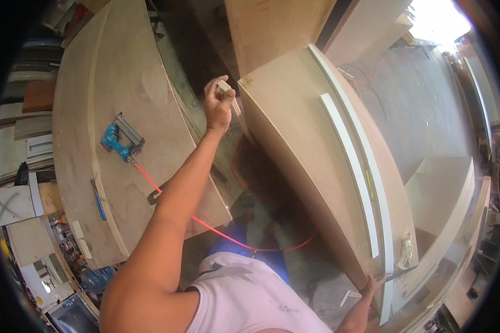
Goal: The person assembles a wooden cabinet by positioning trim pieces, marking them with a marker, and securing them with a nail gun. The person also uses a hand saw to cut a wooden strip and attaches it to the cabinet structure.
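Observation:
My left hand (218,105) is raised between the two work surfaces, its fingers closed around a light wooden piece (223,86) whose end sticks out at the top. Just right of it stands a long plywood box (294,116). At that box's near corner my right hand (374,284) grips the edge, some of its fingers hidden. Two long white strips (347,166) lie lengthwise on the box. A slim yellow-green object (370,185) rests between them. On the plywood sheet (130,72) to my left lies a blue nail gun (116,141).
From the nail gun a red air hose (222,231) hangs across the gap before me. A blue-handled tool (98,200) lies on the left sheet. Stacked boards (36,111) line the far left. Another open wooden box (441,183) stands at right, and a tall panel (278,28) ahead.

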Demonstrator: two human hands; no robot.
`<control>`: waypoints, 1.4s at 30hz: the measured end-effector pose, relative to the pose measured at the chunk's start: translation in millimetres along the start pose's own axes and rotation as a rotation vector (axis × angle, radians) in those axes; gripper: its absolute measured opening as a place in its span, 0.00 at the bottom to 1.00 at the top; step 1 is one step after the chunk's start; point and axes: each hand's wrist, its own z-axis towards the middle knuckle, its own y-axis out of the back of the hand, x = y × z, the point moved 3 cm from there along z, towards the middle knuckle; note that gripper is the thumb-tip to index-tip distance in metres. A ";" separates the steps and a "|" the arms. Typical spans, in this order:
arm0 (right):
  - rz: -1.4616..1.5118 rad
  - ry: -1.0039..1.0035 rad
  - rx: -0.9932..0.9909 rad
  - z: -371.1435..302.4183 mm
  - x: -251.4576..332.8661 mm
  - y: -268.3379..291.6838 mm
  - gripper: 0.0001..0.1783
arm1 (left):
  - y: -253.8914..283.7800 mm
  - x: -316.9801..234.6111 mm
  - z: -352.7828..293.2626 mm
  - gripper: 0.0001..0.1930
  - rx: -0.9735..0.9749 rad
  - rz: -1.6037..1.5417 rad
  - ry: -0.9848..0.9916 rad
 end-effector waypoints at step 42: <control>-0.225 -0.095 0.519 -182.8 145.2 -118.9 0.36 | 35.3 156.7 48.2 0.24 0.173 0.728 0.014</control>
